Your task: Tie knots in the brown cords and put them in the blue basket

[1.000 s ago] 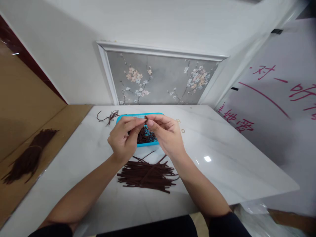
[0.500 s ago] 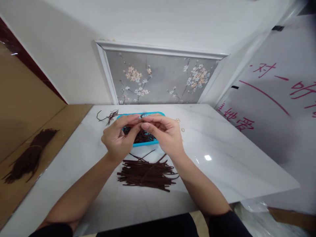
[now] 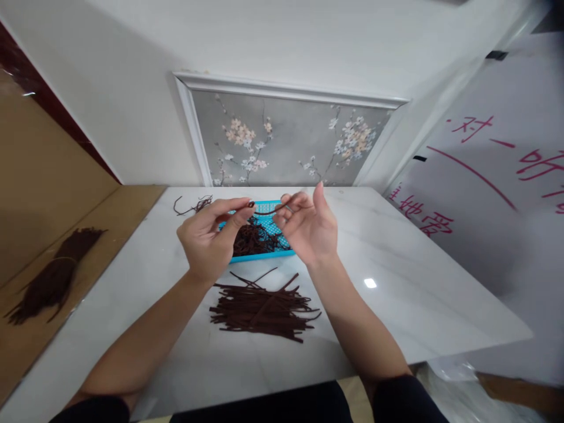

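Observation:
Above the blue basket (image 3: 264,257), my left hand (image 3: 207,235) pinches one end of a thin dark brown strip (image 3: 267,212) between thumb and fingertips. A small curl shows at that pinched end. The strip stretches right to the fingers of my right hand (image 3: 314,232), whose thumb points up, away from its loosely bent fingers. Its palm is turned up and the strip lies against the fingers. Tangled brown strips (image 3: 251,239) fill the left part of the basket, partly hidden by my left hand. Nearer to me lies a flat pile of straight brown strips (image 3: 264,308).
A few loose strips (image 3: 201,204) lie at the white table's far left. Left of the table, a tied brown bundle (image 3: 57,273) rests on cardboard (image 3: 110,235). A framed floral panel (image 3: 286,135) stands behind; a whiteboard (image 3: 476,252) with red writing is at right.
My hands were together at the fingertips; now the right hand has moved right and its thumb has lifted away. The brown strip shows between them, and more of the basket is visible.

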`<move>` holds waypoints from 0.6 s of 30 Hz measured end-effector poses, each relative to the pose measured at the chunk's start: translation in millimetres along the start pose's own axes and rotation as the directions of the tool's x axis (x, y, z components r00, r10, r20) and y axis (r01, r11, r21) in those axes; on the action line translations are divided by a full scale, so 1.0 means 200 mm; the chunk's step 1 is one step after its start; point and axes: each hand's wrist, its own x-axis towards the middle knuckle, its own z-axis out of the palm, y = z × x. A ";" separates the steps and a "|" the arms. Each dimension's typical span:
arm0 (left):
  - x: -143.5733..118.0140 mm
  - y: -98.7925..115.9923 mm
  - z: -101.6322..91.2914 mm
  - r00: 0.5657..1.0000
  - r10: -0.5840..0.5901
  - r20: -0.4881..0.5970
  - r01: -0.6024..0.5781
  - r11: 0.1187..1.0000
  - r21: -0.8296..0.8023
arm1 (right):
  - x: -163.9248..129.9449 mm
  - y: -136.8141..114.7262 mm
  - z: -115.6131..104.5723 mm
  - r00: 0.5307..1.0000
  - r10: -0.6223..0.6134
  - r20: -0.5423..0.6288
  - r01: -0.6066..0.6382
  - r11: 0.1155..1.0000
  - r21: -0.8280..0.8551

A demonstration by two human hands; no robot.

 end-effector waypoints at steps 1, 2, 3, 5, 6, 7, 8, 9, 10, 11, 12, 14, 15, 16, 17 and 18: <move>0.01 0.00 0.00 1.000 -0.007 -0.002 0.007 1.000 -0.007 | 0.01 -0.02 -0.02 1.000 -0.008 -0.030 0.008 1.000 0.015; 0.01 0.00 0.00 1.000 -0.009 -0.005 0.009 1.000 -0.015 | 0.02 -0.04 -0.04 0.999 -0.022 -0.038 0.022 1.000 0.015; 0.02 0.00 -0.01 1.000 -0.011 -0.007 0.011 1.000 -0.023 | 0.02 -0.06 -0.05 0.999 -0.036 -0.026 0.036 0.999 -0.011; 0.03 0.00 -0.01 1.000 -0.019 -0.001 0.019 0.999 -0.030 | 0.01 -0.10 -0.06 0.997 -0.053 0.053 0.061 0.985 -0.160; 0.03 0.01 -0.01 1.000 -0.021 0.006 0.021 0.999 -0.030 | 0.00 -0.11 -0.06 0.993 -0.040 0.107 0.067 0.963 -0.261; 0.03 0.01 -0.02 1.000 -0.022 0.015 0.023 0.999 -0.029 | -0.02 -0.11 -0.05 0.987 -0.017 0.157 0.074 0.930 -0.359; 0.03 0.01 -0.02 0.999 -0.023 0.023 0.024 0.999 -0.028 | -0.04 -0.12 -0.04 0.981 0.011 0.196 0.078 0.892 -0.444; 0.03 0.02 -0.02 0.999 -0.022 0.030 0.023 0.999 -0.027 | -0.05 -0.11 -0.02 0.975 0.028 0.222 0.093 0.852 -0.515; 0.03 0.02 -0.02 0.999 -0.019 0.035 0.020 0.999 -0.026 | -0.07 -0.11 -0.01 0.970 0.036 0.240 0.111 0.814 -0.570; 0.03 0.03 -0.02 0.999 -0.015 0.038 0.016 1.000 -0.024 | -0.08 -0.11 0.00 0.966 0.041 0.255 0.128 0.781 -0.611; 0.03 0.03 -0.02 0.999 -0.014 0.042 0.014 1.000 -0.021 | -0.09 -0.10 0.01 0.962 0.047 0.268 0.141 0.757 -0.638; 0.03 0.03 -0.02 0.999 -0.005 0.049 0.006 1.000 -0.022 | -0.09 -0.09 0.02 0.954 0.078 0.288 0.135 0.747 -0.651; 0.03 0.03 -0.02 0.999 -0.001 0.055 0.003 1.000 -0.030 | -0.09 -0.09 0.02 0.951 0.096 0.293 0.123 0.753 -0.646; 0.03 0.03 -0.02 0.998 0.000 0.060 0.002 0.999 -0.042 | -0.09 -0.09 0.02 0.949 0.109 0.295 0.111 0.761 -0.640; 0.03 0.03 -0.03 0.998 -0.003 0.064 0.006 0.999 -0.054 | -0.09 -0.09 0.01 0.947 0.118 0.298 0.102 0.770 -0.630; 0.03 0.03 -0.03 0.998 -0.014 0.064 0.019 0.998 -0.066 | -0.08 -0.09 0.01 0.946 0.124 0.299 0.093 0.782 -0.617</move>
